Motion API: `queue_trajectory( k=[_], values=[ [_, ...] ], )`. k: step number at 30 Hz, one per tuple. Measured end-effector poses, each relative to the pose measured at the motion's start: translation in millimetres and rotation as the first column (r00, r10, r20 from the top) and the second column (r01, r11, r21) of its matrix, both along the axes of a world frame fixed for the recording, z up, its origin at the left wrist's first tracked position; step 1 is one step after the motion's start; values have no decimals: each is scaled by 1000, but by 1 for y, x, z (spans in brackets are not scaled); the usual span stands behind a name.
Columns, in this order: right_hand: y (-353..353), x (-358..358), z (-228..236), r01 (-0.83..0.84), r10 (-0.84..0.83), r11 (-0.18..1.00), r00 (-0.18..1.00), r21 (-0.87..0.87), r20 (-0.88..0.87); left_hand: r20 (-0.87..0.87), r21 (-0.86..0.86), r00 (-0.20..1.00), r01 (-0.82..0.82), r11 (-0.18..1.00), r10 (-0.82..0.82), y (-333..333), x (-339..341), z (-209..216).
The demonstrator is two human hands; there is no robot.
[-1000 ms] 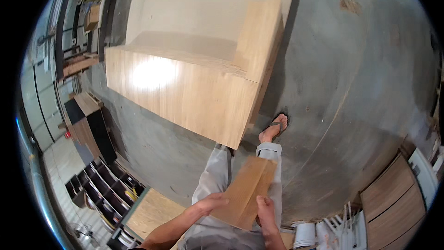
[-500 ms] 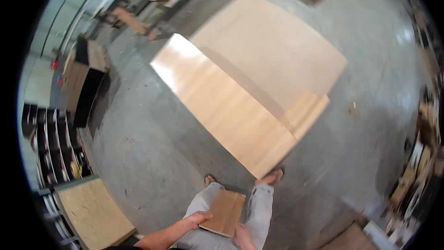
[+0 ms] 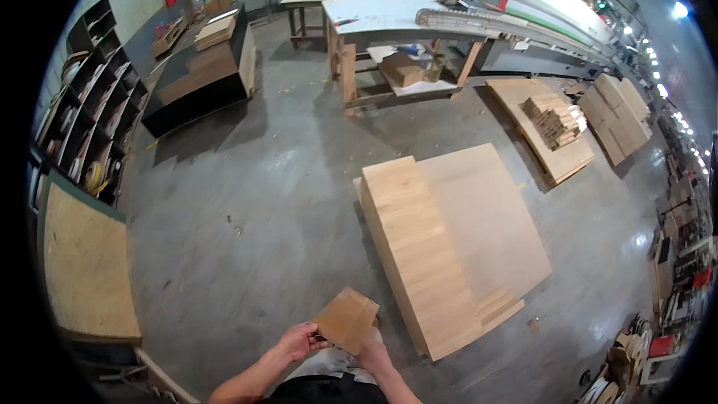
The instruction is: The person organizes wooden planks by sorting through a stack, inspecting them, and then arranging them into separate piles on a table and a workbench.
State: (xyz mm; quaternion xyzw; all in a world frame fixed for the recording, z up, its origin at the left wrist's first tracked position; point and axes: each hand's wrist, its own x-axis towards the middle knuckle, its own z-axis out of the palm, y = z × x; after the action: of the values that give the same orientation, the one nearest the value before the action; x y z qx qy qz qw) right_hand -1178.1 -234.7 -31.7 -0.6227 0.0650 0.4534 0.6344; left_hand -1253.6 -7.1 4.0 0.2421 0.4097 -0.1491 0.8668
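Observation:
Low in front of my body is a small brown wooden board (image 3: pixel 347 319) with a lengthwise line near its right side. My left hand (image 3: pixel 301 340) grips its lower left edge, fingers curled beneath. At the lower right edge, my right hand (image 3: pixel 372 356) is closed on the same board; its fingers are mostly hidden. Just right of my hands, long light-wood panels (image 3: pixel 419 254) are stacked along the left side of a large flat beige sheet (image 3: pixel 490 213). A few short wood strips (image 3: pixel 499 308) lie at the sheet's near end.
A white-topped workbench (image 3: pixel 389 11) stands at the back. A dark stack of boards (image 3: pixel 202 86) is far left, beside a black compartment shelf (image 3: pixel 90 105). A plywood-topped table (image 3: pixel 86 262) is near left. On the right, a pallet (image 3: pixel 535 120) bears stacked wood strips.
My view has lifted and turned, bringing the workbench and far machinery in. The small board stays in both hands, now tilted differently. My feet have left the view.

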Motion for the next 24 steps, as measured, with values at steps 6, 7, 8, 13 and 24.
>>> queue_trajectory(
  k=[6, 7, 8, 13, 24],
  values=[
    [119, 84, -53, 391, -297, 910, 846, 137, -444, 81, 196, 997, -6, 981, -10, 51, 83, -17],
    [145, 106, -38, 372, -291, 925, 824, 77, -486, 65, 181, 995, -88, 980, 77, 71, 91, -38],
    [160, 123, -41, 340, -251, 932, 853, 124, -457, 58, 153, 987, -156, 976, 148, 88, 110, -54],
    [238, 217, -50, 180, -58, 964, 859, 195, -509, 32, 137, 998, -55, 989, 51, 198, 192, -89],
    [298, 436, -6, 197, -161, 964, 967, 181, -196, -36, 559, 999, 49, 828, -35, 387, 386, -40]
  ],
)
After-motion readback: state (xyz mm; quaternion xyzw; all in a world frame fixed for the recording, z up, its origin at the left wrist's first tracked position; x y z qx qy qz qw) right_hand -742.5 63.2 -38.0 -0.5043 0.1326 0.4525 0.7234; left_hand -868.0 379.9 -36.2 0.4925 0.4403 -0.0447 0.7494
